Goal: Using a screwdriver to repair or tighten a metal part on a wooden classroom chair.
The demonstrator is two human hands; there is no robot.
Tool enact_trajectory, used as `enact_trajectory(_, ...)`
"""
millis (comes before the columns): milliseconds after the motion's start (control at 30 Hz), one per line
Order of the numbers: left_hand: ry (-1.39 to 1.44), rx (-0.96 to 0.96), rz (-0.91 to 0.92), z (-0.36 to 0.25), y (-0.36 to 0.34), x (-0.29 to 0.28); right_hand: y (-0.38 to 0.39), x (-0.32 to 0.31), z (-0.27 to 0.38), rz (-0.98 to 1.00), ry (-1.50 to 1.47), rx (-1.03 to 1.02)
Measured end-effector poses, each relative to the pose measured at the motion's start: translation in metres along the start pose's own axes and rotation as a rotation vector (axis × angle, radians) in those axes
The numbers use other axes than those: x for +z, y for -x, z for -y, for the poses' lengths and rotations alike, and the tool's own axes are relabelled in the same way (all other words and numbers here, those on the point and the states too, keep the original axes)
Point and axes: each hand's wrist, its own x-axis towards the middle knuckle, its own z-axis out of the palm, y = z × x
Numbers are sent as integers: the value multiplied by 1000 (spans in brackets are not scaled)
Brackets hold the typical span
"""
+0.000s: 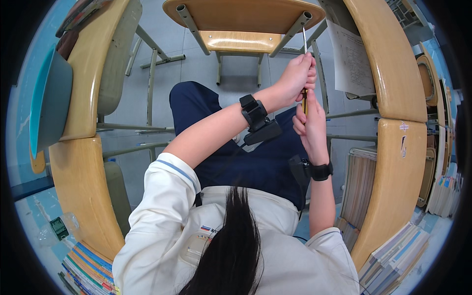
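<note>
A screwdriver (304,43) with a metal shaft and a yellow-and-black handle points away from me. My left hand (299,77) is closed round it, near where shaft and handle meet. Lower down, my right hand (311,122) grips the handle, its fingers curled and the thumb along it. The tip touches or nearly touches the right metal tube (298,30) of a chair, just below its open end; whether a screw sits there is too small to tell. The chair's curved wooden panel (246,15) lies between this tube and the left tube (192,28), with a second wooden panel (241,42) beyond.
Wooden desks (399,73) line my right, with a hanging paper sheet (350,59) and stacked books (359,189) beside them. On my left stand more desks (81,182), a teal basin (53,101), a plastic bottle (60,228) and books (88,265). Metal desk legs (150,83) flank the tiled floor.
</note>
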Motion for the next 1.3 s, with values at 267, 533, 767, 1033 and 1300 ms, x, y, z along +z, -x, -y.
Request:
enact_trajectory(267, 102, 39, 24, 3, -3, -3, 0, -4, 2, 52, -125, 14)
enact_trajectory(533, 45, -1, 4, 1, 0, 3, 3, -11, 4, 133, -398, 93)
enact_trajectory(767, 19, 2, -76, 8, 1, 8, -4, -3, -5, -429, 909, -552)
enact_trajectory(1033, 135, 7, 39, 6, -1, 3, -4, -28, -3, 396, -976, 333)
enact_trajectory(1300, 80, -18, 4, 4, 2, 5, 4, -3, 9, -28, 200, -24)
